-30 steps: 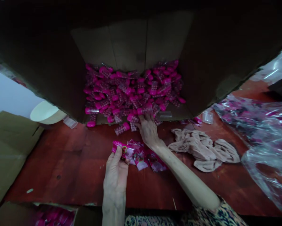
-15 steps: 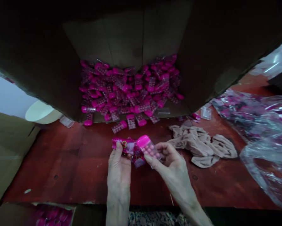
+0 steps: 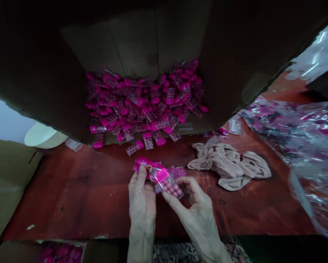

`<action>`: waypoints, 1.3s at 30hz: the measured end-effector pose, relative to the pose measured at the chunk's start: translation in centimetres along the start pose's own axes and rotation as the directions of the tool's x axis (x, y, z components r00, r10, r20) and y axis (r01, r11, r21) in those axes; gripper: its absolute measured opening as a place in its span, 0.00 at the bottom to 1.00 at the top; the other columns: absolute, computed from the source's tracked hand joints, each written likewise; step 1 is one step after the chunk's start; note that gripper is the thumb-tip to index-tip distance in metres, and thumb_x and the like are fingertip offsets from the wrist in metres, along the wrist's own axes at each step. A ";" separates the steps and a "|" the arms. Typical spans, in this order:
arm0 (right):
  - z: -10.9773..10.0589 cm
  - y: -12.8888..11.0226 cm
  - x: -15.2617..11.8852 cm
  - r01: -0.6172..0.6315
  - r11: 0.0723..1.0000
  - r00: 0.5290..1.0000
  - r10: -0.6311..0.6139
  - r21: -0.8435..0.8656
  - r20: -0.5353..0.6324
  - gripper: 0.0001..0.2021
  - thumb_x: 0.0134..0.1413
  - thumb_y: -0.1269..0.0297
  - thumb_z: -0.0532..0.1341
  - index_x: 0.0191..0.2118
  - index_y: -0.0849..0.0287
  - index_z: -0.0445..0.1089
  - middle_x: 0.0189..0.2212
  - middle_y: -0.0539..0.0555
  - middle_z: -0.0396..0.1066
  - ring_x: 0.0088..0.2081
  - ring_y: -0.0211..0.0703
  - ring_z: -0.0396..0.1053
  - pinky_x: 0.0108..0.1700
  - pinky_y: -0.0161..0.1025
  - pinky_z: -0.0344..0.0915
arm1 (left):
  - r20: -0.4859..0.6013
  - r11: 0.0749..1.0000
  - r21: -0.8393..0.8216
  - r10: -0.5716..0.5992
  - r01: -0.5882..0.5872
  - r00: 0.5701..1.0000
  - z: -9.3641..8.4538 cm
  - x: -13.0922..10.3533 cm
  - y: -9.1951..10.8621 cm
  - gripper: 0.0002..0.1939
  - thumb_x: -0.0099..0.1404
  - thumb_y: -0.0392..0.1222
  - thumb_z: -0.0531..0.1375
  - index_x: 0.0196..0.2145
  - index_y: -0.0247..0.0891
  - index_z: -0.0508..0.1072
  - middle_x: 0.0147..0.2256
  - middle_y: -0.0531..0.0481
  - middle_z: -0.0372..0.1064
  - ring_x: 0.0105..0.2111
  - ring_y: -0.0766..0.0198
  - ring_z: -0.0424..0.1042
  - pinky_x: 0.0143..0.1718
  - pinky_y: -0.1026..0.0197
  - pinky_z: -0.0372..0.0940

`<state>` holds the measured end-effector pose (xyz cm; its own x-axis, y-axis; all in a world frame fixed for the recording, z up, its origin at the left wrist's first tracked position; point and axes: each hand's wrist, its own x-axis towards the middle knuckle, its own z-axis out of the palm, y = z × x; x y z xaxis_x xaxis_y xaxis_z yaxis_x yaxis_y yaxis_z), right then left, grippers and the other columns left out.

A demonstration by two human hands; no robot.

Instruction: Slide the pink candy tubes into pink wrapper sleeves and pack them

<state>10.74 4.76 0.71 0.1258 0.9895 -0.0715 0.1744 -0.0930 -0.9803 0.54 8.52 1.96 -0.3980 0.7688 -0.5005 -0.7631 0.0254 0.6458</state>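
Pinched by left hand (image 3: 142, 204): pink printed wrapper (image 3: 141, 163). Right hand (image 3: 199, 210) grips clear pink-capped container of pink balls (image 3: 172, 187), cap toward wrapper, presumably to align them. Both: near side of cardboard box (image 3: 136, 47).

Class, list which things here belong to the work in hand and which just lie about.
In use:
pink wrapper in left hand
container of pink balls in right hand
heaped containers

Probably just lying about:
crumpled cloth
pale round tub
white scrap
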 end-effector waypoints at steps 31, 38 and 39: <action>-0.8 0.9 1.0 -0.230 0.938 0.972 0.209 0.258 0.107 0.11 0.42 0.61 0.66 0.32 0.60 0.69 0.26 0.51 0.71 0.26 0.39 0.68 0.28 0.33 0.66 | 0.130 0.979 0.173 -0.130 0.107 0.983 -0.6 0.0 -1.3 0.10 0.45 0.33 0.68 0.29 0.34 0.75 0.27 0.50 0.76 0.27 0.69 0.72 0.33 0.68 0.66; -0.9 1.0 0.7 -0.115 0.986 0.993 0.117 0.118 -0.007 0.09 0.43 0.62 0.66 0.32 0.58 0.71 0.26 0.51 0.72 0.27 0.40 0.68 0.30 0.35 0.66 | 0.113 0.963 0.264 -0.084 0.051 0.990 -0.5 -0.3 -1.8 0.09 0.47 0.36 0.68 0.29 0.34 0.75 0.26 0.49 0.75 0.26 0.67 0.72 0.32 0.66 0.67; -1.1 1.0 0.9 -0.180 0.963 0.984 0.175 0.202 0.041 0.10 0.42 0.62 0.67 0.32 0.59 0.70 0.26 0.50 0.72 0.26 0.39 0.68 0.29 0.34 0.65 | 0.123 0.968 0.240 -0.106 0.074 0.987 -0.5 -0.3 -1.8 0.09 0.47 0.36 0.68 0.28 0.34 0.75 0.27 0.50 0.75 0.26 0.68 0.72 0.32 0.66 0.67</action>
<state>12.07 5.40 -0.13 0.1140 0.9615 -0.2499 -0.0517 -0.2455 -0.9680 1.80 7.95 0.61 -0.2492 0.8343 -0.4917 -0.6458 0.2352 0.7264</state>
